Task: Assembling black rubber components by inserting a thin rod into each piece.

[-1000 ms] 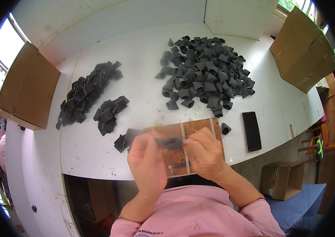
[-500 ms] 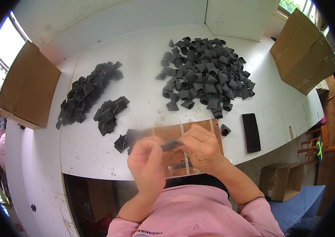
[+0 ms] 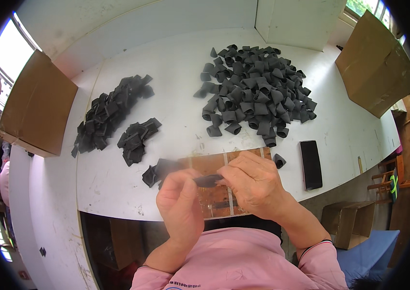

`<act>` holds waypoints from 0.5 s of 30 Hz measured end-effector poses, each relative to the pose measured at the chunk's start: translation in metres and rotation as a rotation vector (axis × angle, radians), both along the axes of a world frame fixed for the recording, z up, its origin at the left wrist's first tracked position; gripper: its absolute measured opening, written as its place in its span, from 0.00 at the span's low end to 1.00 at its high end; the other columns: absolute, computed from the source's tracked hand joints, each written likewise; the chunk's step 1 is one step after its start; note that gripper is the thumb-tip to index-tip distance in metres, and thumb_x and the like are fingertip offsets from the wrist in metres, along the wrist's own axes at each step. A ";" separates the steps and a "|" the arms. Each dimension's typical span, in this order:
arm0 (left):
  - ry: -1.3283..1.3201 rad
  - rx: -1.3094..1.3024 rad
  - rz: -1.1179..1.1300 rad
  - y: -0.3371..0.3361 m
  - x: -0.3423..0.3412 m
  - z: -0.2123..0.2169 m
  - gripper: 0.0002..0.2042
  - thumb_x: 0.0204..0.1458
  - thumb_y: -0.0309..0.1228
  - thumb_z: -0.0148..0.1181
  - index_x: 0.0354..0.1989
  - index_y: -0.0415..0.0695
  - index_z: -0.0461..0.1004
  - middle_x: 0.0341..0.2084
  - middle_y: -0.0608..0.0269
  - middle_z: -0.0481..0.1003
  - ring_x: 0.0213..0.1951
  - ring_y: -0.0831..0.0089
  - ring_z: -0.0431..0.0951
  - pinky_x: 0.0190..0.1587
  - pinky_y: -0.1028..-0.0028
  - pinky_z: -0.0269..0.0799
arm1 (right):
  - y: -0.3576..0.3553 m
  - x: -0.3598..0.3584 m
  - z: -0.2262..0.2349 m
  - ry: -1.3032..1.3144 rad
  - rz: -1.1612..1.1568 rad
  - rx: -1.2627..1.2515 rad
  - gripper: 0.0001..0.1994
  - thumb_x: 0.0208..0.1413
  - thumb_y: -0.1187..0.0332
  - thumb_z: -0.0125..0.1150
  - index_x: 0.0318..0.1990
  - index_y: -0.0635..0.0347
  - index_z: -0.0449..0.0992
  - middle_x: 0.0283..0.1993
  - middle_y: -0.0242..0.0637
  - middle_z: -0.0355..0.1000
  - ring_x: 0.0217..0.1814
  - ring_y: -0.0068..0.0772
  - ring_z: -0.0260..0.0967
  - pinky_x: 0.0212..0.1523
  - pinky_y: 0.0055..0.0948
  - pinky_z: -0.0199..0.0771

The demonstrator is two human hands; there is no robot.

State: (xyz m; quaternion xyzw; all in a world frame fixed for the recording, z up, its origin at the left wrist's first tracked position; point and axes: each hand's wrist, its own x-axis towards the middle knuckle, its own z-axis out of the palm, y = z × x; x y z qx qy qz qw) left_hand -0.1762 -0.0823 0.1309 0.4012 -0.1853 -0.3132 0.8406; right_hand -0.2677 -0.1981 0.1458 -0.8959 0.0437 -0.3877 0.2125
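Between my two hands, over a brown board (image 3: 209, 164) with pale strips, is a small dark grey fabric piece (image 3: 208, 181). My left hand (image 3: 181, 200) pinches its left end, and my right hand (image 3: 254, 187) grips the right end; the fingers partly cover both ends. A few similar dark pieces (image 3: 150, 176) lie just beyond my left hand, one of them blurred. A single tube-shaped dark piece (image 3: 279, 161) sits by the board's right edge, near my right hand.
A large heap of open tube-shaped grey pieces (image 3: 258, 92) covers the far middle. Flatter dark pieces form a long pile (image 3: 108, 116) and a smaller pile (image 3: 136, 142) at left. A black phone (image 3: 311, 165) lies right. Cardboard boxes (image 3: 40, 104) (image 3: 376, 63) stand at both sides.
The fabric piece between my hands looks flatter and smoother than before. My right hand has turned slightly, and the whole view has shifted a little.
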 end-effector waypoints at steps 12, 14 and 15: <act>-0.725 0.209 -0.096 -0.006 0.021 0.003 0.06 0.42 0.20 0.60 0.30 0.35 0.75 0.30 0.58 0.70 0.32 0.76 0.69 0.33 0.81 0.65 | 0.006 0.001 -0.019 -0.116 0.023 0.236 0.09 0.37 0.76 0.61 0.28 0.64 0.69 0.25 0.36 0.64 0.25 0.34 0.64 0.22 0.28 0.65; -0.695 0.182 -0.092 -0.005 0.023 0.001 0.05 0.42 0.19 0.60 0.30 0.35 0.75 0.29 0.58 0.70 0.31 0.76 0.69 0.32 0.81 0.65 | 0.005 -0.002 -0.013 -0.073 0.016 0.158 0.08 0.37 0.76 0.60 0.28 0.64 0.69 0.24 0.36 0.64 0.25 0.33 0.64 0.22 0.28 0.64; -0.664 0.158 -0.091 -0.004 0.024 -0.001 0.05 0.42 0.19 0.60 0.29 0.35 0.75 0.28 0.59 0.70 0.30 0.77 0.69 0.31 0.82 0.65 | 0.005 -0.003 -0.011 -0.030 0.006 0.084 0.08 0.37 0.76 0.60 0.28 0.64 0.69 0.24 0.35 0.64 0.25 0.33 0.64 0.21 0.28 0.64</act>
